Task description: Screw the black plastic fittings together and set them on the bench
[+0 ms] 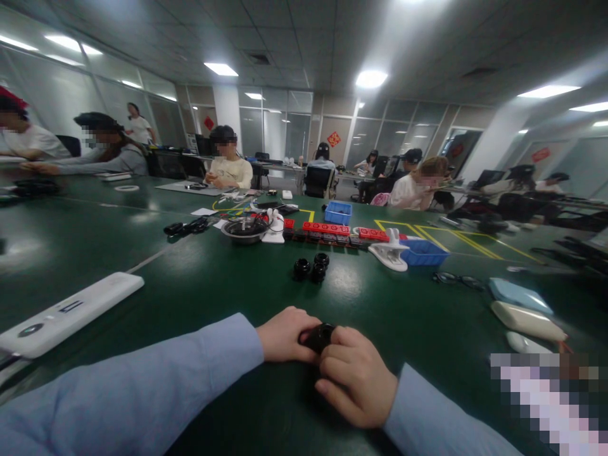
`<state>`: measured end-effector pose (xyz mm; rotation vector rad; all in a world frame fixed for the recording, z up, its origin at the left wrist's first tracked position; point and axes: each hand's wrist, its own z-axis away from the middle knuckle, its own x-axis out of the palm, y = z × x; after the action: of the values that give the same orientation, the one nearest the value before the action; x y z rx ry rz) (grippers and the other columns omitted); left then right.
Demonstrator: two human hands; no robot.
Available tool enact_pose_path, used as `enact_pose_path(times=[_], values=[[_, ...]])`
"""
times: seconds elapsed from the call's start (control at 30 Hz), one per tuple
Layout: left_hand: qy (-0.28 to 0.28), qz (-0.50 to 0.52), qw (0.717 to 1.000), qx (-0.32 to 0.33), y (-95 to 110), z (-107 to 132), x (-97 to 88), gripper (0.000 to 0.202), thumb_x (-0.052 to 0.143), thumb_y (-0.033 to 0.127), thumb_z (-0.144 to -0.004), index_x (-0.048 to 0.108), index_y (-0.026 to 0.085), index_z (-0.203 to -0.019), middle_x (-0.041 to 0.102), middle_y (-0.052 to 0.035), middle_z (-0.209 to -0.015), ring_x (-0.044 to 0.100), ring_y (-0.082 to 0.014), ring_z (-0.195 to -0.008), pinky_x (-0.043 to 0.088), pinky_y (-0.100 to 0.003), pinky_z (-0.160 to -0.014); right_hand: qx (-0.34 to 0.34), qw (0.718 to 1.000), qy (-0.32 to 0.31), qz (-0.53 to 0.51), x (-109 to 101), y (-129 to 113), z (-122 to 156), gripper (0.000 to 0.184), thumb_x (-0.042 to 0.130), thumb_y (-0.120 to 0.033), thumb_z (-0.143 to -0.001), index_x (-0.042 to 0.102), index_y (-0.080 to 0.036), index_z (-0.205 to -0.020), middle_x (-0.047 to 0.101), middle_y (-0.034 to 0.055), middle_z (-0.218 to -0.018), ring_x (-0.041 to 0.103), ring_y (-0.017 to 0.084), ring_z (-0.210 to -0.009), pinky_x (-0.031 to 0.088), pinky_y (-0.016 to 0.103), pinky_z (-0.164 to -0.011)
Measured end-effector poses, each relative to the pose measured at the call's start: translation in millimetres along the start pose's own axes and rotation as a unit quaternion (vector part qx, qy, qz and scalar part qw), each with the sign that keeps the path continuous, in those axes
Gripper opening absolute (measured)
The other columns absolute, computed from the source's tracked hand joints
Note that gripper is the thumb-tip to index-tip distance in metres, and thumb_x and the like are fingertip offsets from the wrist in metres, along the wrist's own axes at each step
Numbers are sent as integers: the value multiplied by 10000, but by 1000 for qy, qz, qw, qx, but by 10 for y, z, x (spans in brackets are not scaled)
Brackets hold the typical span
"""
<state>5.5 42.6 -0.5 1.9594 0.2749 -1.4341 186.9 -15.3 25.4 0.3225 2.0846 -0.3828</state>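
Both my hands meet low in the middle of the head view, over the green table (228, 278). Between them is a small black round part (318, 337), partly covered by my fingers. My left hand (287, 335) grips it from the left, thumb and fingers closed around it. From the right, my right hand (354, 373) holds the same part with curled fingers. Farther off, several similar shiny black round parts (302, 269) stand in a tight cluster on the tabletop. What kind of part they are I cannot make out.
Behind the cluster run red block strips (325, 228), between a metal bowl (244, 237), a white stand (390, 253) and blue bins (424, 252). A white power strip (71, 313) lies left. Glasses (458, 280) and cases (527, 322) lie right. People sit around the far tables.
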Motion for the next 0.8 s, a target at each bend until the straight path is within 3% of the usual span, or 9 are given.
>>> enact_pose_path(times=[0.17, 0.27, 0.37, 0.43, 0.63, 0.8], values=[[9, 21, 1000, 2, -12, 9, -8, 365, 671, 467, -688, 461, 170, -667, 454, 58, -618, 444, -110, -588, 278, -225, -554, 16, 999, 29, 43, 8, 85, 33, 414, 310, -329, -893, 505, -182, -558, 517, 43, -528, 372, 166, -563, 290, 314, -539], [8, 26, 1000, 4, -9, 10, -14, 374, 681, 483, -677, 475, 171, -683, 460, 57, -625, 444, -111, -588, 277, -224, -554, 92, 993, 26, 65, 3, 215, 48, 457, 274, -348, -909, 498, -181, -547, 515, 47, -536, 376, 170, -576, 297, 316, -553], [-2, 22, 1000, 5, 13, 7, -33, 396, 695, 498, -656, 471, 172, -671, 469, 57, -621, 453, -118, -600, 279, -226, -568, 190, 979, 9, 65, 4, 354, 60, 425, 266, -352, -924, 566, -174, -682, 557, 55, -633, 429, 185, -650, 343, 322, -610], [-8, 17, 1000, 4, 30, 5, -49, 399, 695, 500, -657, 468, 172, -668, 476, 55, -621, 461, -123, -607, 282, -228, -577, 220, 974, 9, 61, 14, 408, 67, 388, 268, -343, -933, 589, -167, -806, 586, 61, -717, 458, 194, -703, 369, 328, -640], [-11, 14, 1000, 0, 31, 11, -59, 406, 691, 496, -663, 454, 166, -652, 490, 50, -630, 470, -124, -612, 285, -228, -578, 234, 971, 31, 37, 43, 330, 64, 303, 319, -327, -926, 569, -158, -920, 606, 66, -845, 494, 203, -797, 411, 352, -713], [-4, 14, 1000, 5, -3, 11, -23, 412, 683, 514, -662, 464, 165, -666, 489, 48, -650, 470, -124, -625, 285, -230, -577, 196, 976, 91, -1, 28, 243, 79, 262, 365, -329, -906, 540, -158, -1002, 600, 86, -918, 509, 217, -852, 423, 370, -737]])
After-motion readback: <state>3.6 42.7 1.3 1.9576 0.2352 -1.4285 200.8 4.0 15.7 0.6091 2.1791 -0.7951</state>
